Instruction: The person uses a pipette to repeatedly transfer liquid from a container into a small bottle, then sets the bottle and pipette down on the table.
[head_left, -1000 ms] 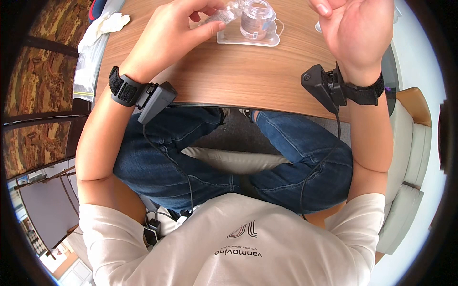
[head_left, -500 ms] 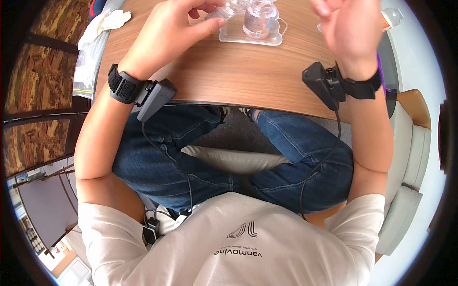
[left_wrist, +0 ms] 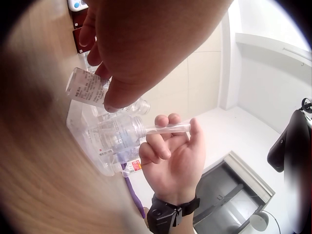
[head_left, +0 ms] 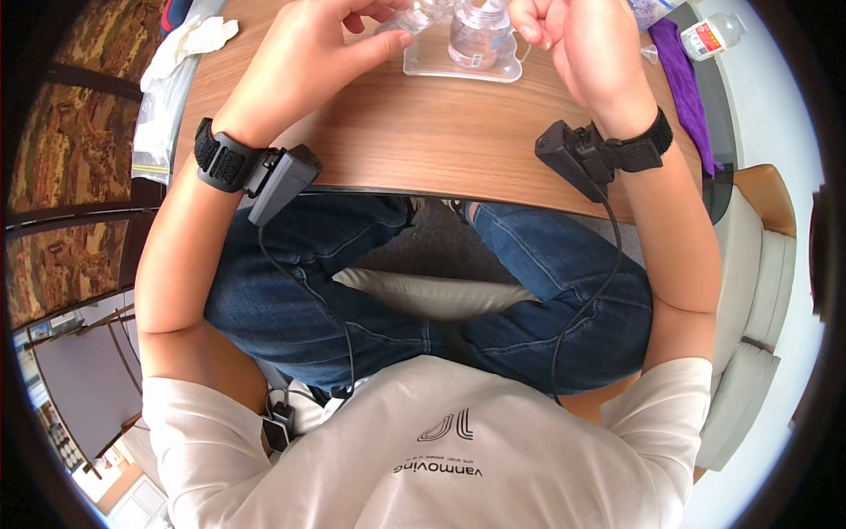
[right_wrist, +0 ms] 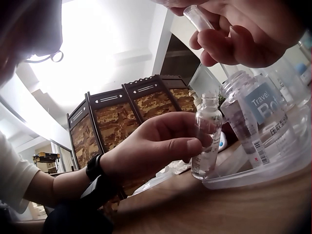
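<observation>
The left hand (head_left: 308, 57) pinches a small clear bottle (right_wrist: 207, 141), uncapped and roughly upright in the right wrist view. Beside it stands a wider open clear bottle (head_left: 478, 37) with a blue "Travel" label, on a clear shallow tray (head_left: 467, 73). My right hand (left_wrist: 174, 163) is at the wider bottle's mouth, fingers curled round a slim clear tube (left_wrist: 168, 128). The tube's lower end is at that mouth; how deep it reaches, I cannot tell. In the right wrist view the right hand (right_wrist: 243, 34) is above both bottles.
A purple cloth (head_left: 690, 97) lies along the right table edge, near a red-labelled bottle (head_left: 712, 37) and a small clear funnel-like piece (head_left: 649, 55). White crumpled material (head_left: 196, 44) and a clear zip bag (head_left: 157, 128) are at the left edge.
The right hand has moved left from the table's right side to the wider bottle, uncovering the purple cloth and the red-labelled bottle. The left hand has barely moved.
</observation>
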Demonstrator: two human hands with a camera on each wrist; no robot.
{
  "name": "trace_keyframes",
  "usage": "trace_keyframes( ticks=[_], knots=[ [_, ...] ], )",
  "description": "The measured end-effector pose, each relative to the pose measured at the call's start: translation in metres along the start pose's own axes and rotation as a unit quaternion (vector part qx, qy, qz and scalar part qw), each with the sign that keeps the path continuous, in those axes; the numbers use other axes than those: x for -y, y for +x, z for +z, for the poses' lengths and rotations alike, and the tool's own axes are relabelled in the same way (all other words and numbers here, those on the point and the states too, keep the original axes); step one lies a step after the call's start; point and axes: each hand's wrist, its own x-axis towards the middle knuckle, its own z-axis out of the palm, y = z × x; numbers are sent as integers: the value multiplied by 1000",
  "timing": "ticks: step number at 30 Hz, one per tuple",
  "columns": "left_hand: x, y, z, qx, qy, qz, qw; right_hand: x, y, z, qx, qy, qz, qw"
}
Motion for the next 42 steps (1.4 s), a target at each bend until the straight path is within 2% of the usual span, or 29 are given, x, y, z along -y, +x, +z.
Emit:
trace_keyframes(
  ticks=[9, 11, 14, 24, 26, 30, 33, 35, 39, 41, 42],
  knots=[
    [5, -1, 2, 11, 5, -2, 1000, 1, -1, 1, -11, -27, -4, 1000],
    [21, -3, 10, -16, 61, 55, 997, 0, -1, 1, -9, -17, -6, 1000],
    [23, -3, 11, -20, 67, 62, 996, 1, -1, 1, -8, -25, -7, 1000],
    [21, -2, 11, -20, 59, 65, 996, 0, -1, -1, -2, -13, -9, 1000],
    [21, -2, 12, -23, 57, 64, 996, -6, -1, -4, 17, 0, -37, 999],
    [20, -3, 11, -20, 69, 60, 996, -9, -1, -4, -3, 10, -26, 1000],
    [20, -3, 11, -22, 72, 72, 995, -5, -1, -4, 5, -29, -35, 999],
    [17, -2, 12, -14, 69, 56, 996, -2, -3, 0, -2, -66, -49, 997],
    [18, -1, 14, -21, 57, 76, 995, 1, -4, -9, -5, -55, -80, 995],
    [18, -2, 13, -21, 56, 84, 995, 17, -3, -20, 7, 63, -127, 990],
    [18, -3, 12, -23, 56, 81, 995, 27, -3, -24, 4, 46, -166, 985]
  ],
)
